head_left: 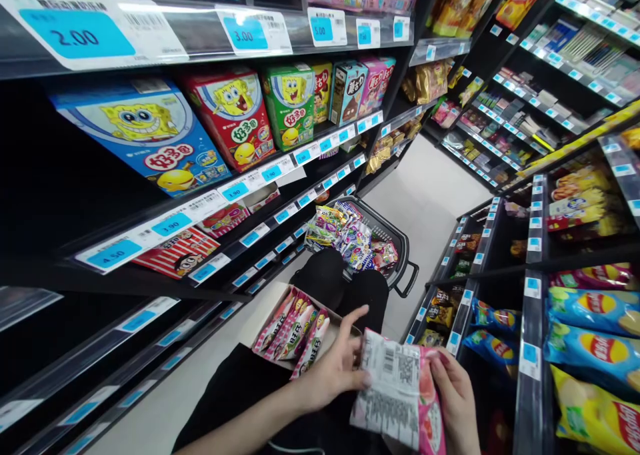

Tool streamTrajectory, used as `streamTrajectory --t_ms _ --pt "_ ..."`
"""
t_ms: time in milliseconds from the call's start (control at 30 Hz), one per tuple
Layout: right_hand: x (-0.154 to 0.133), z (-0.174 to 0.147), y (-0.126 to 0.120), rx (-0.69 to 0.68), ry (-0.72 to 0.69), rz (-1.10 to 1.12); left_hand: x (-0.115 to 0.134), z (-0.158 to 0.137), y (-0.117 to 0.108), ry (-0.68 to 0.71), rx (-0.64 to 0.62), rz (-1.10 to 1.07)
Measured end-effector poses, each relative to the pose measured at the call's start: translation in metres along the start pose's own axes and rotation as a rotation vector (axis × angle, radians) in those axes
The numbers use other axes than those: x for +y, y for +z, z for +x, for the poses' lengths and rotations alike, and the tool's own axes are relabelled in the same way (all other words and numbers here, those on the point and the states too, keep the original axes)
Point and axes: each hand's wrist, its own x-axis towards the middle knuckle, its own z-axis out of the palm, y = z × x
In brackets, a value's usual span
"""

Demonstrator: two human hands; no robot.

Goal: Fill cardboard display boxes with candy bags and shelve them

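A pink and white snack packet [393, 391] is turned with its printed back, a barcode and a QR code, facing up. My right hand [457, 395] grips its pink right edge between thumb and fingers. At the packet's left edge is my left hand [335, 365], its fingers apart and the index finger stretched out, the thumb against the packet. An open white carton [344, 321] rests on my lap, partly behind my left forearm. Inside it stand several slim pink and white striped packets [295, 331].
A dark shopping basket [400, 235] with several colourful snack bags [350, 235] stands on the floor past my knees. Shelves with boxed snacks [237, 118] rise at left. Chip bags [595, 308] fill shelves close on the right. Pale floor [430, 181] runs between.
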Motion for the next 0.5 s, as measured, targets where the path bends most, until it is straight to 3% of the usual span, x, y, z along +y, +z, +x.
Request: streamTrajectory --t_ms 133,300,500 --pt "0.000 -0.007 -0.006 0.115 -0.037 0.045 0.016 0.001 0.005 0.007 0.103 0.064" --pt "-0.002 -0.020 -0.002 0.086 -0.126 -0.094 0.033 -0.003 0.003 -0.094 0.102 0.014" --pt "0.000 -0.019 0.004 0.159 -0.232 -0.140 0.037 -0.003 -0.001 0.036 0.185 0.385"
